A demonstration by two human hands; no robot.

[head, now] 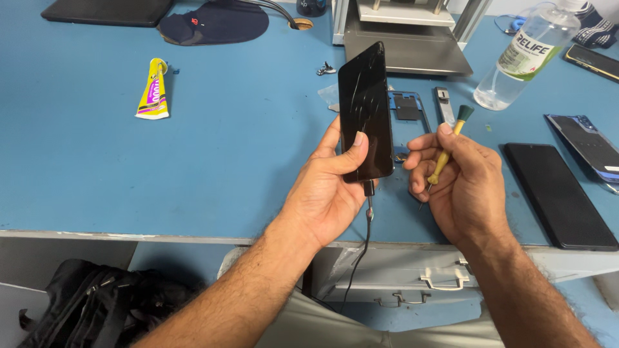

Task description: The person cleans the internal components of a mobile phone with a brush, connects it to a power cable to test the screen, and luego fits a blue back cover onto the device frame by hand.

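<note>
tube point(153, 90) far left on table point(225, 161) | bottle point(525, 55) far right | flat phone point(558, 193) right of held phone point(365, 109)

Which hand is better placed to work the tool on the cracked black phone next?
Probably the right hand: it already grips the yellow-handled screwdriver beside the cracked black phone, which the left hand holds upright with a cable plugged in.

Left hand point(329, 187) gripping, thumb raised; right hand point(461, 183) fisted.
</note>
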